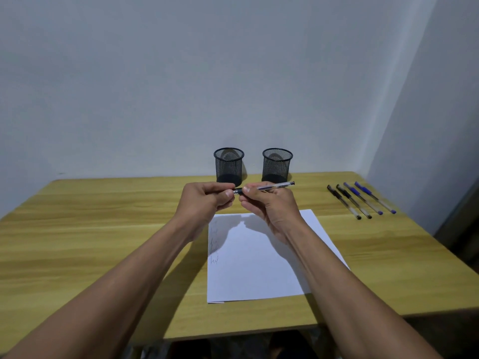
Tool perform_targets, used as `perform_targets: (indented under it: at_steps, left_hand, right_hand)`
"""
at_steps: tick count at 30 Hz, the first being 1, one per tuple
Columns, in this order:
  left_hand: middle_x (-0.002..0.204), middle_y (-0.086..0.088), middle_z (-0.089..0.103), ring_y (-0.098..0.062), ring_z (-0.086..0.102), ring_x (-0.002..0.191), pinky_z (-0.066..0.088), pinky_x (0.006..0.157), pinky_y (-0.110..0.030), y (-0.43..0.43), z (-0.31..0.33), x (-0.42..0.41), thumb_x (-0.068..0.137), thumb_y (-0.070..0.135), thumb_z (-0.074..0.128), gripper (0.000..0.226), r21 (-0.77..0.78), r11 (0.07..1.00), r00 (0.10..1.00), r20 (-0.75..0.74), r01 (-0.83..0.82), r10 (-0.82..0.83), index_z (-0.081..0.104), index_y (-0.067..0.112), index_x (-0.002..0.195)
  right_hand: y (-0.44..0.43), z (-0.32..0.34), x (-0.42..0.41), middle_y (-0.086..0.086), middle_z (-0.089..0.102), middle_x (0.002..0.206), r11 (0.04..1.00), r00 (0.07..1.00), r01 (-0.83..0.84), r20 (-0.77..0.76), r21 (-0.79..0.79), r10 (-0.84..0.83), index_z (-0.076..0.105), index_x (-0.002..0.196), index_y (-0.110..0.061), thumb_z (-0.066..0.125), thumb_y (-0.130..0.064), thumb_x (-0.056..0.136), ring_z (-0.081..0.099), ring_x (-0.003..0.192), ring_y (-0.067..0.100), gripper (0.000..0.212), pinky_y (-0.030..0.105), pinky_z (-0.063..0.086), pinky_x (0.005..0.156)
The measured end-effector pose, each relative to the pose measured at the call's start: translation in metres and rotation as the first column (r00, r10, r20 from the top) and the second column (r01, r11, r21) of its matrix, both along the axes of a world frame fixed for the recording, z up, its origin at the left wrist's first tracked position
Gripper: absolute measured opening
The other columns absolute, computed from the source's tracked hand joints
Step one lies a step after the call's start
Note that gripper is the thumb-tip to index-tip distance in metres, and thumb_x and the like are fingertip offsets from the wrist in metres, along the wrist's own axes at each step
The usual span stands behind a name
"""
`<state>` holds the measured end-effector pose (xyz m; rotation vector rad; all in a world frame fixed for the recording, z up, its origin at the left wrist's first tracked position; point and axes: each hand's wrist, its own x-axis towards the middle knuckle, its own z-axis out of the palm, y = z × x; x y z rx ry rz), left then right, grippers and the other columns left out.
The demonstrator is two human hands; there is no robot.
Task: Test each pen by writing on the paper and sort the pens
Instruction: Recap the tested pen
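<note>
Centre frame, above the paper (259, 270): right hand (270, 207) pinches the clear-barrelled pen (272, 186), left hand (203, 200) pinches its dark end; four pens (360, 200) lie mid-right, two mesh cups (229, 165) behind.

A pale wood-grain desk (103, 229) is spread beneath the left hand (204, 200) and the right hand (269, 203). A plain grey-white wall (181, 73) is seen beyond them and is met at a corner by a side wall (440, 112) out past the right hand.
</note>
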<state>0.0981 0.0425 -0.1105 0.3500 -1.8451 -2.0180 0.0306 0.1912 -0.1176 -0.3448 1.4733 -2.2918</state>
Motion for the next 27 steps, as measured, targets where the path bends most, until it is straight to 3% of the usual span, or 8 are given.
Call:
perform_targets:
  at_steps: [9,17,24,27]
  left_hand:
    - [0.092,-0.014,0.075,-0.021,0.073,0.087,0.058,0.080,-0.025,0.000,0.004,-0.004,0.086,-0.005,0.069,0.015,0.072,0.997,0.999,0.044,-0.017,0.014,0.074,0.001,0.098]
    - [0.090,-0.015,0.072,-0.021,0.070,0.083,0.059,0.079,-0.025,0.012,0.011,-0.006,0.086,-0.007,0.067,0.014,0.035,0.999,0.999,0.033,-0.025,0.024,0.073,0.002,0.095]
    - [0.087,-0.014,0.068,-0.020,0.066,0.081,0.058,0.086,-0.031,0.020,0.011,-0.005,0.086,-0.004,0.067,0.012,-0.067,0.998,1.000,0.012,-0.010,0.010,0.073,0.003,0.094]
    - [0.086,-0.014,0.066,-0.021,0.065,0.081,0.058,0.086,-0.033,0.023,0.010,-0.006,0.087,-0.003,0.067,0.013,-0.099,0.995,1.000,0.013,-0.001,0.002,0.074,0.004,0.095]
  right_hand:
    - [0.015,0.011,-0.008,0.015,0.074,0.082,1.000,0.999,-0.028,0.043,0.007,0.027,0.070,0.100,0.002,0.071,-0.003,0.091,0.075,0.074,0.020,0.011,0.029,0.064,0.075]
    - [0.050,0.030,-0.018,-0.004,0.072,0.074,0.905,0.948,0.096,-0.315,0.414,0.044,0.082,0.092,-0.012,0.084,-0.012,0.081,0.066,0.072,0.007,0.012,0.026,0.059,0.066]
    - [0.064,0.027,-0.019,-0.011,0.064,0.062,0.762,0.821,0.290,-0.559,0.579,0.113,0.082,0.082,-0.018,0.083,-0.016,0.079,0.052,0.059,0.004,0.004,0.018,0.039,0.058]
    - [0.067,0.028,-0.014,-0.005,0.073,0.076,0.659,0.753,0.367,-0.626,0.656,0.204,0.082,0.086,-0.021,0.078,-0.020,0.083,0.054,0.062,0.003,0.005,0.021,0.043,0.060]
